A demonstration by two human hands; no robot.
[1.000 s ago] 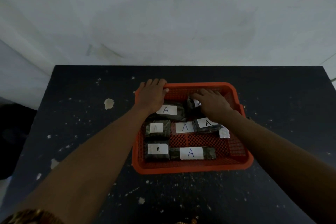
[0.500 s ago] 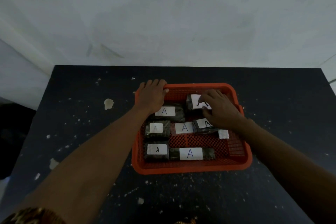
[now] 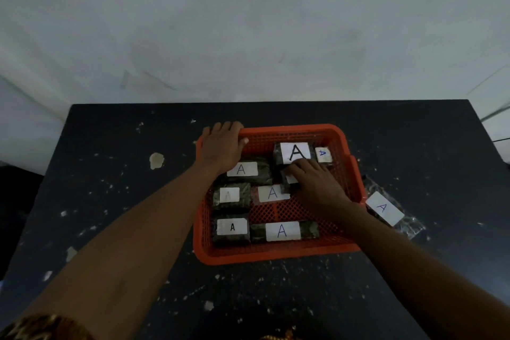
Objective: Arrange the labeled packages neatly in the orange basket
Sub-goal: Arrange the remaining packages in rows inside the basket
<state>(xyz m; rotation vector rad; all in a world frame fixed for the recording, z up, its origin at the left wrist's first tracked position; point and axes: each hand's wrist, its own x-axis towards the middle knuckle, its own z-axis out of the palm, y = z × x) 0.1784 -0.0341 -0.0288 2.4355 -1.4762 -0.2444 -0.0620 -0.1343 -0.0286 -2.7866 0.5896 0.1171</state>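
An orange basket sits on the dark table and holds several dark packages with white "A" labels. My left hand grips the basket's far left rim. My right hand lies inside the basket, fingers closed around a small package in the middle row. Behind it stands a package with a large black A, and a small one lies at the far right corner. Others lie at the left and front. One more package lies on the table outside the basket's right wall.
The table is speckled with pale paint chips, with a larger blotch left of the basket. A grey-white wall rises behind the table's far edge. A gold bracelet shows on my left wrist at the bottom left.
My right hand moved from the back-right package toward the basket's middle and closed on a small package there. The large-A package is now uncovered. The left hand stayed on the rim.
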